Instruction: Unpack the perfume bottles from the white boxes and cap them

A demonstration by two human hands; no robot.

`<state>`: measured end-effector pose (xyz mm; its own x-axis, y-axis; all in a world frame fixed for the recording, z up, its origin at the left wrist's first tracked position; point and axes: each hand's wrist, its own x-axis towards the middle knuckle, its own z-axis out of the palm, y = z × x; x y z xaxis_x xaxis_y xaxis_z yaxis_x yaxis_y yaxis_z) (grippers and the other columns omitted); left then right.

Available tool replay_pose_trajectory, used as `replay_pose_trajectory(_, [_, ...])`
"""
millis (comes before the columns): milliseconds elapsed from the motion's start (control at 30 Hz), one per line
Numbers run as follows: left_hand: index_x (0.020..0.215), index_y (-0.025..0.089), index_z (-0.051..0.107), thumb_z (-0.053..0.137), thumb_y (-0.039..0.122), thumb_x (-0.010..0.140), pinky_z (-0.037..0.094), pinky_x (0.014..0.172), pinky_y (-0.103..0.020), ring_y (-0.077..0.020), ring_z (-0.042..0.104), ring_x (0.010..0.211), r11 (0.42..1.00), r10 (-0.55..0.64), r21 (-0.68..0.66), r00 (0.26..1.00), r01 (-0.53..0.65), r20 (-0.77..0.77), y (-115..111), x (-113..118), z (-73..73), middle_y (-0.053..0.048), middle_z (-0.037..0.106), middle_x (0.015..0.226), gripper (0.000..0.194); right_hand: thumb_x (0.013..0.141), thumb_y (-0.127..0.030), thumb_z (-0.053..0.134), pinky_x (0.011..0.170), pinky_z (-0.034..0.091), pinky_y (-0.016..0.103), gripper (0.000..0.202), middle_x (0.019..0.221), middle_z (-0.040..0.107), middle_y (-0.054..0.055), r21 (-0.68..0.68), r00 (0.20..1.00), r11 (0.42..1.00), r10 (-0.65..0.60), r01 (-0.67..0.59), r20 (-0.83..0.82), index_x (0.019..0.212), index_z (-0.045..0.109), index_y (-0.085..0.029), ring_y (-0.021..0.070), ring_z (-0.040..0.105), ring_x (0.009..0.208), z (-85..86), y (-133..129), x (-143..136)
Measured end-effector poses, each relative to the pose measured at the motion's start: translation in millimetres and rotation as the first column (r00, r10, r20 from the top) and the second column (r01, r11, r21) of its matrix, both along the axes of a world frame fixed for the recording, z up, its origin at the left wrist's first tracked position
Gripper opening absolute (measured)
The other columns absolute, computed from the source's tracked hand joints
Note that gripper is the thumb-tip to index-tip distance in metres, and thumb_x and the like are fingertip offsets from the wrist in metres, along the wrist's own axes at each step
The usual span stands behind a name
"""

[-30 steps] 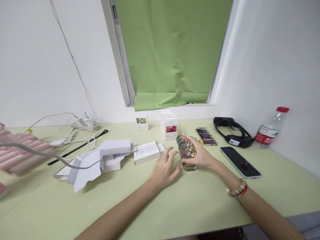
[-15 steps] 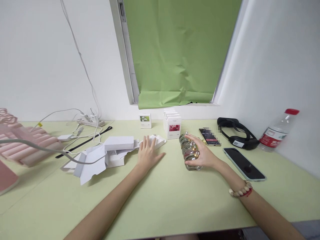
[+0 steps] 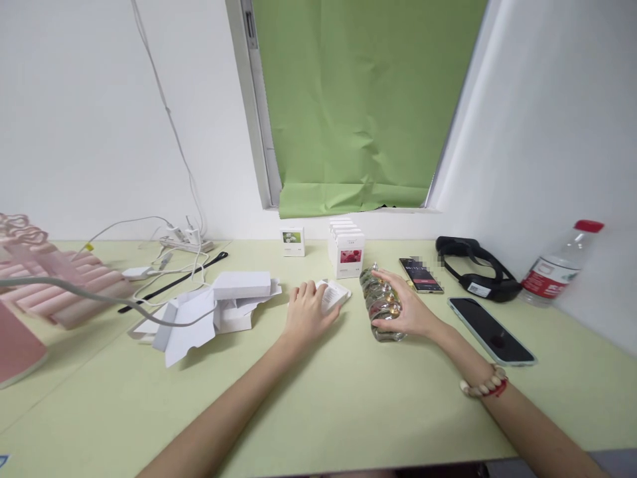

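Note:
My left hand (image 3: 307, 311) rests on the table with its fingers curled over a small white box (image 3: 338, 295) that lies flat, printed with fine text. Part of that box is hidden under the fingers. My right hand (image 3: 409, 305) spans a row of small clear glass bottles (image 3: 374, 302) with metallic-looking caps, thumb at the near end and fingertips at the far end. The bottles lie close together on the table. Just behind them stands a row of white boxes (image 3: 351, 262) with a pink-red picture on the front one.
Left of my hands lie opened white cartons (image 3: 192, 325) with a cable across them. A white box with a green picture (image 3: 293, 242) stands near the wall. To the right are two phones (image 3: 492, 330), (image 3: 421, 274), a black headset (image 3: 490, 285) and a water bottle (image 3: 557, 269).
My left hand has slid the small white box right, away from the opened cartons, and its fingers have curled more. My right hand stays on the glass bottles. The view has shifted slightly.

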<state>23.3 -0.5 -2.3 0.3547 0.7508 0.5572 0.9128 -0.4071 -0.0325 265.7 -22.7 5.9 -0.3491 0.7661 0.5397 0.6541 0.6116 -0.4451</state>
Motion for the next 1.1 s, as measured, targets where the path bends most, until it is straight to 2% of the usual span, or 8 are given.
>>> replay_pose_trajectory(133, [0.121, 0.021, 0.047, 0.051, 0.045, 0.076, 0.031, 0.092, -0.045, -0.0319, 0.040, 0.111, 0.998, 0.024, -0.056, 0.999, -0.022, 0.033, 1.4, -1.2, -7.2, -0.014, 0.048, 0.119, 0.051, 0.061, -0.045, 0.070, 0.103, 0.028, 0.048, 0.084, 0.138, 0.035, 0.012, 0.001, 1.000, 1.000, 0.003, -0.003, 0.010, 0.134, 0.032, -0.024, 0.0302, 0.031, 0.128, -1.0, 0.7, 0.8])
replay_pose_trajectory(333, [0.127, 0.023, 0.039, 0.053, 0.043, 0.075, 0.034, 0.087, -0.044, -0.0286, 0.047, 0.102, 0.979, 0.013, -0.202, 0.986, 0.022, 0.169, 6.7, -7.1, -7.2, -0.011, 0.052, 0.109, 0.057, 0.061, -0.044, 0.070, 0.103, 0.028, 0.048, 0.084, 0.137, 0.036, 0.012, 0.014, 1.000, 1.000, 0.011, -0.011, 0.004, 0.133, 0.033, -0.024, 0.0301, 0.032, 0.128, -0.3, 0.1, 0.5])
replay_pose_trajectory(567, [0.134, 0.020, 0.024, 0.061, 0.032, 0.065, 0.032, 0.092, -0.042, -0.0285, 0.038, 0.111, 0.987, -0.157, 0.086, 0.935, 0.137, 0.317, 2.8, -2.6, -0.4, -0.013, 0.040, 0.117, 0.079, 0.064, -0.046, 0.067, 0.102, 0.028, 0.049, 0.079, 0.135, 0.039, 0.013, 0.036, 0.999, 0.999, 0.036, -0.036, -0.019, 0.132, 0.035, -0.021, 0.0298, 0.033, 0.126, 0.8, 1.8, 1.2])
replay_pose_trajectory(667, [0.135, 0.020, 0.022, 0.064, 0.029, 0.060, 0.031, 0.093, -0.043, -0.0299, 0.035, 0.113, 0.971, -0.205, 0.182, 0.934, 0.156, 0.292, -1.2, -0.1, -0.5, -0.013, 0.037, 0.117, 0.086, 0.075, -0.042, 0.056, 0.101, 0.030, 0.047, 0.056, 0.129, 0.046, 0.011, 0.095, 0.992, 0.994, 0.066, -0.056, -0.107, 0.125, 0.042, -0.021, 0.0269, 0.038, 0.122, 4.5, 0.5, -0.4])
replay_pose_trajectory(767, [0.133, 0.020, 0.026, 0.065, 0.026, 0.059, 0.033, 0.090, -0.040, -0.0288, 0.038, 0.109, 0.947, -0.253, 0.260, 0.935, 0.187, 0.249, -6.9, 3.5, -1.8, -0.012, 0.039, 0.114, 0.084, 0.079, -0.033, 0.052, 0.098, 0.034, 0.043, 0.030, 0.120, 0.051, 0.009, 0.207, 0.974, 0.978, 0.019, 0.029, -0.226, 0.106, 0.056, -0.022, 0.0240, 0.045, 0.115, 10.5, -6.2, -6.6])
replay_pose_trajectory(867, [0.132, 0.019, 0.028, 0.064, 0.023, 0.060, 0.034, 0.089, -0.038, -0.0274, 0.040, 0.106, 0.896, -0.317, 0.386, 0.924, 0.218, 0.213, -13.2, 8.5, -2.8, -0.012, 0.041, 0.111, 0.081, 0.078, -0.026, 0.054, 0.097, 0.035, 0.042, 0.014, 0.118, 0.051, 0.008, 0.317, 0.974, 0.942, -0.039, 0.111, -0.225, 0.088, 0.064, -0.023, 0.0232, 0.046, 0.113, 16.0, -14.5, -14.8])
replay_pose_trajectory(1000, [0.130, 0.017, 0.029, 0.062, 0.023, 0.065, 0.033, 0.090, -0.040, -0.0266, 0.042, 0.105, 0.784, -0.418, 0.556, 0.896, 0.274, 0.147, -18.7, 13.3, -2.2, -0.012, 0.044, 0.109, 0.074, 0.075, -0.027, 0.060, 0.096, 0.035, 0.045, 0.024, 0.121, 0.051, 0.009, 0.397, 0.978, 0.900, -0.124, 0.182, -0.167, 0.098, 0.064, -0.023, 0.0253, 0.046, 0.114, 20.2, -20.3, -21.2])
replay_pose_trajectory(1100, [0.127, 0.017, 0.032, 0.061, 0.023, 0.068, 0.035, 0.091, -0.040, -0.0261, 0.042, 0.107, 0.704, -0.466, 0.630, 0.883, 0.328, 0.060, -19.6, 13.7, -1.4, -0.012, 0.045, 0.108, 0.065, 0.072, -0.028, 0.064, 0.092, 0.038, 0.045, 0.013, 0.116, 0.054, 0.010, 0.423, 0.978, 0.890, -0.105, 0.173, -0.180, 0.084, 0.065, -0.022, 0.0258, 0.049, 0.110, 20.9, -22.1, -23.8])
